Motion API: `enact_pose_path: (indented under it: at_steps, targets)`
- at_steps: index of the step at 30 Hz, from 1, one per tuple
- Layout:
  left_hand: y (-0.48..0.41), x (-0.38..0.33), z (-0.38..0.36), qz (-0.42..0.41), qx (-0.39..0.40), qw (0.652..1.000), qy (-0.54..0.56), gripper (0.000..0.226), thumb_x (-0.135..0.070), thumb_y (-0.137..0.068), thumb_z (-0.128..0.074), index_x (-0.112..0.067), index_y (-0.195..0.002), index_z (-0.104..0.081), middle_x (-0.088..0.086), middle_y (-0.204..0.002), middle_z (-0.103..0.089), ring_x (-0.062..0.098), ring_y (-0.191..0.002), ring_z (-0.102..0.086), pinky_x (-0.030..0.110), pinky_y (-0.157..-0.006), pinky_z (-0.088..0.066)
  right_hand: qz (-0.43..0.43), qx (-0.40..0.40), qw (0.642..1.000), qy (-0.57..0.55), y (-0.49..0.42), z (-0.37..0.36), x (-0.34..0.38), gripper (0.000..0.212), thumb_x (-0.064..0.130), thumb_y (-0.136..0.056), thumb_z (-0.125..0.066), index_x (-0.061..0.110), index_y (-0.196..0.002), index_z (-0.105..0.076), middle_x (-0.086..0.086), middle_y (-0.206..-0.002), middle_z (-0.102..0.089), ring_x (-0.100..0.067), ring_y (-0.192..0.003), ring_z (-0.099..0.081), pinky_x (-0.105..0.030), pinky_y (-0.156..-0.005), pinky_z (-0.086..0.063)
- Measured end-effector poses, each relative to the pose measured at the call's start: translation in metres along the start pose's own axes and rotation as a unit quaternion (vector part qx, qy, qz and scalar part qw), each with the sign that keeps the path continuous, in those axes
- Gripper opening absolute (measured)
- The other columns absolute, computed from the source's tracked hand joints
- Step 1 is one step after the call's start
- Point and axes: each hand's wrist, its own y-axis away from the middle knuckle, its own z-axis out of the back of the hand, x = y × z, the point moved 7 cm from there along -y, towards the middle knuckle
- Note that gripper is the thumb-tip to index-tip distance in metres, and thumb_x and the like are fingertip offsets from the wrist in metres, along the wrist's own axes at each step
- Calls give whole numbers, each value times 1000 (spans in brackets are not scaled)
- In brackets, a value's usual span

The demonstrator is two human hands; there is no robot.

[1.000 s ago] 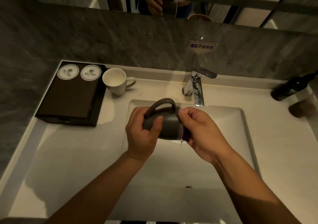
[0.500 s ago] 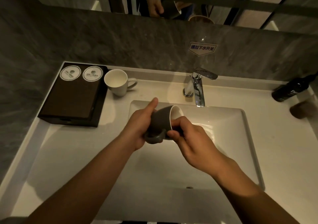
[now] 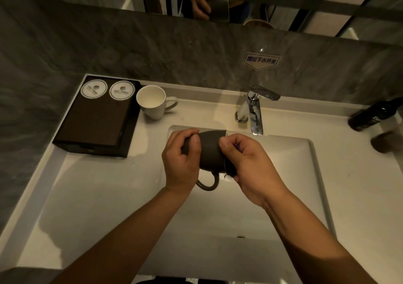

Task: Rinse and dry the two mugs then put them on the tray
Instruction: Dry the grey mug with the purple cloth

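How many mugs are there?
2. A dark mug is held in both hands over the sink. A white mug stands on the counter beside the black tray.

Dark grey ceramic mug (image 3: 210, 150) on its side between both hands over the white rectangular sink (image 3: 283, 174), white ceramic mug (image 3: 151, 101) behind-left on the counter (image 3: 98, 185), just right of the dark rectangular tray (image 3: 96, 122), chrome tap (image 3: 255, 111) behind the sink.

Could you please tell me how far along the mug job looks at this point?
Nothing looks finished: the tray holds no mug. In hand: the left hand and right hand both grip the dark mug over the sink, handle downward. Left: the white mug stands on the counter beside the tray.
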Motion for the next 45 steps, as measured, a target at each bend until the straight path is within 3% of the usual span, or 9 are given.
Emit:
enact_pose_path:
  at_steps: [5,8,11,14,18,24,29,38,45]
  targets:
    - [-8,14,-5,131,107,984,63,46,-54,-95,-50,-16,-110,-69,3,-108,-71,17,-102,-69,24,-78,-55,71,35,985,151,2,2,5,14,12,-98,-66,15,-111,-62,-2,-103,-71,-12,-93,-70,-18,-76,-57]
    - [-6,32,-13,430,172,858,219,63,-67,-92,-54,-9,-109,-71,14,-102,-76,30,-94,-74,39,-73,-59,139,58,948,279,5,3,6,18,16,-96,-68,18,-112,-60,0,-102,-71,-13,-92,-67,-27,-78,-56]
    - [2,37,-11,534,259,788,164,61,-64,-84,-68,-10,-111,-69,19,-100,-76,35,-92,-74,52,-77,-61,196,131,891,387,13,-8,2,20,23,-98,-66,19,-112,-54,-4,-95,-69,-16,-81,-62,-36,-67,-52]
    - [2,34,-7,515,230,816,126,41,-50,-87,-73,-16,-110,-72,18,-106,-75,36,-94,-73,50,-73,-63,216,146,862,436,15,-13,-5,19,31,-99,-63,24,-109,-48,-3,-89,-67,-21,-74,-58,-43,-64,-51]
    - [3,36,-6,468,127,862,151,32,-42,-88,-74,-13,-100,-75,13,-95,-74,32,-86,-72,41,-63,-59,175,131,896,386,10,-12,-11,16,32,-98,-65,26,-107,-52,-1,-91,-68,-20,-80,-63,-47,-71,-54]
    - [4,37,4,345,34,934,84,31,-39,-91,-72,-14,-73,-75,9,-74,-70,28,-76,-70,42,-70,-58,109,76,962,237,-2,-7,-10,10,17,-98,-66,25,-93,-61,5,-88,-65,0,-76,-61,-13,-66,-47]
    - [0,26,17,175,-5,984,29,21,-37,-96,-66,-25,-80,-75,-3,-76,-72,14,-77,-71,28,-67,-58,25,36,997,60,-7,-10,-20,6,15,-100,-63,13,-96,-66,-9,-94,-68,-18,-87,-68,-29,-74,-56]
    - [4,41,32,131,-66,985,87,44,-49,-85,-56,-12,-96,-75,4,-90,-73,7,-83,-69,14,-65,-53,-55,101,991,-70,-11,-29,-32,30,0,-97,-60,2,-126,-68,-17,-118,-75,-26,-114,-70,-30,-100,-56]
    - [8,66,34,209,-47,971,108,26,-41,-86,-60,-20,-90,-75,5,-90,-74,18,-83,-72,20,-59,-55,-58,63,996,-30,-19,-31,-40,21,4,-100,-56,12,-108,-74,-14,-108,-77,-23,-99,-72,-29,-90,-57]
